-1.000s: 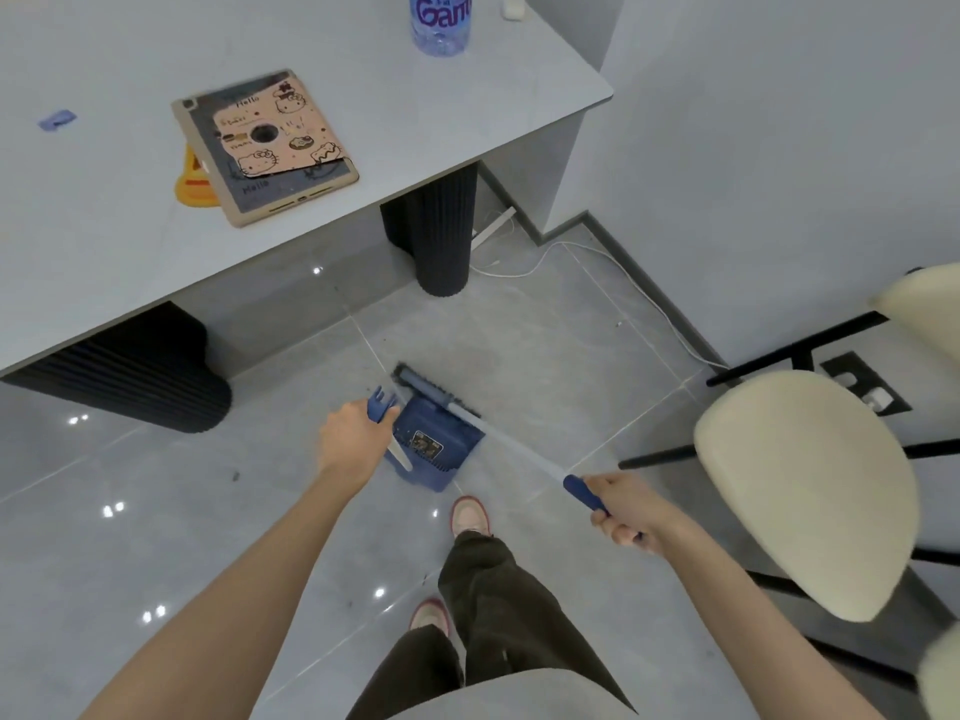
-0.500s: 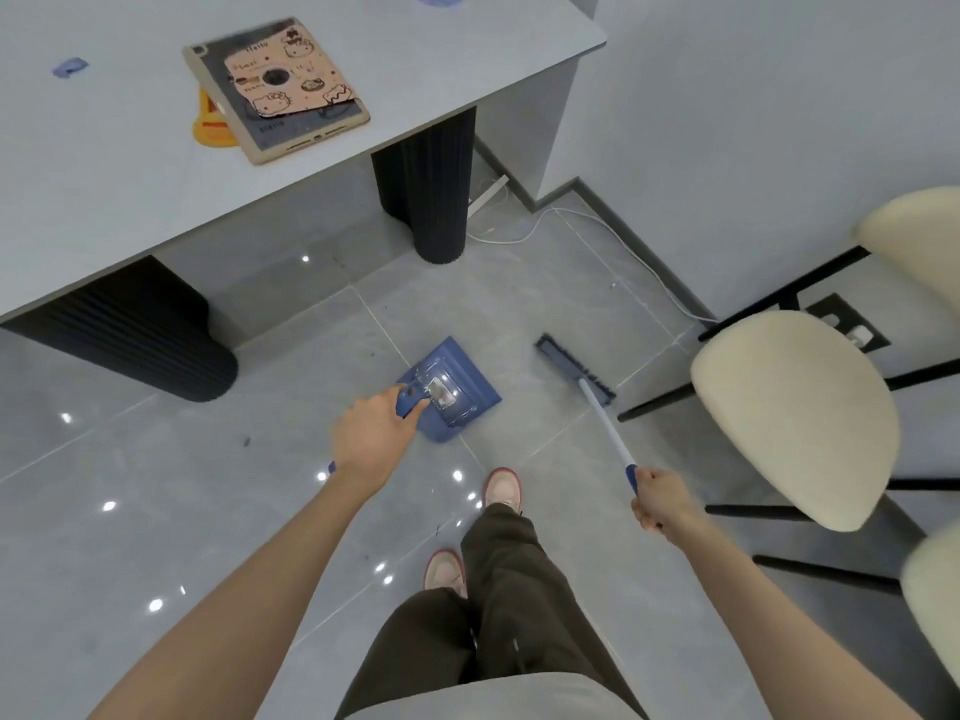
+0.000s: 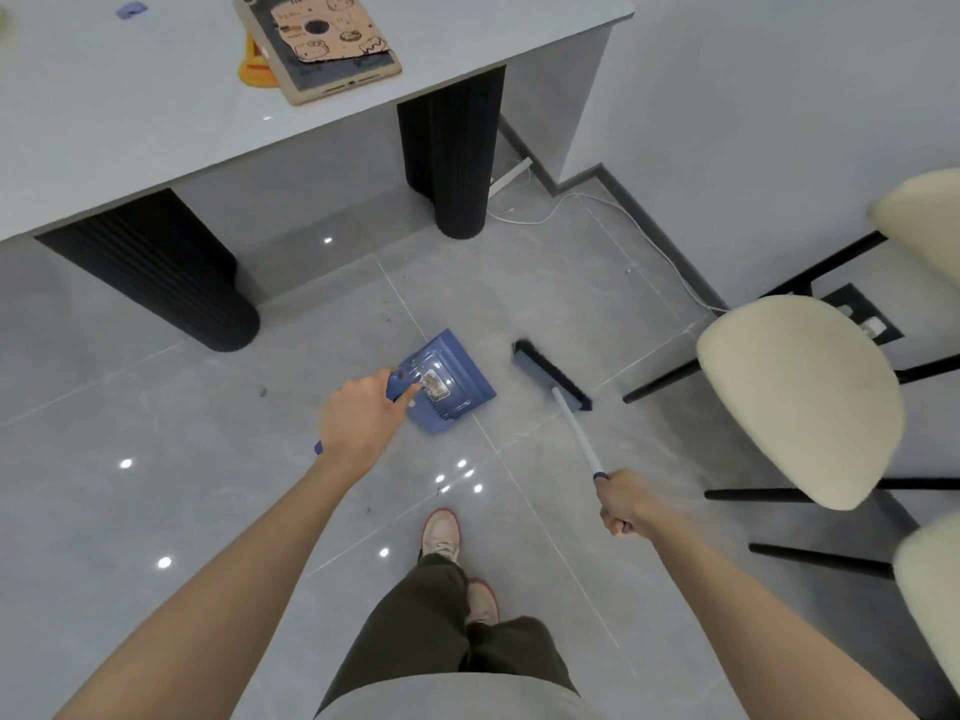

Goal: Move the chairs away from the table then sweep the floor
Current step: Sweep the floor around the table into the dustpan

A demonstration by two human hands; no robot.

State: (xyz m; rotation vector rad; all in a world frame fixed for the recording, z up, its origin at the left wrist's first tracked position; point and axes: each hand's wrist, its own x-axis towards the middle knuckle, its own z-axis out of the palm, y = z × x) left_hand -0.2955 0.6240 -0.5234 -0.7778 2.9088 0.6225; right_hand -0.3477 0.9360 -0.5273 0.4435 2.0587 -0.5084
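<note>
My left hand (image 3: 361, 423) grips the handle of a blue dustpan (image 3: 447, 381) that rests on the grey tiled floor (image 3: 156, 459), its mouth facing right. My right hand (image 3: 623, 504) grips the blue end of a broom handle. The white shaft runs up to the broom (image 3: 550, 374), whose black bristle head sits on the floor just right of the dustpan, apart from it. A cream-seated chair (image 3: 795, 397) with black legs stands at the right, away from the grey table (image 3: 130, 122).
Two black ribbed table legs (image 3: 452, 148) stand under the tabletop. A tablet (image 3: 317, 44) lies on the table. A white cable (image 3: 649, 241) trails along the wall. More cream chair parts (image 3: 930, 589) show at the right edge. My feet (image 3: 441, 532) are below the dustpan.
The broom head swung right, out of the dustpan, and now lies on the floor beside it. The dustpan turned flatter on the floor. Both hands kept their grips.
</note>
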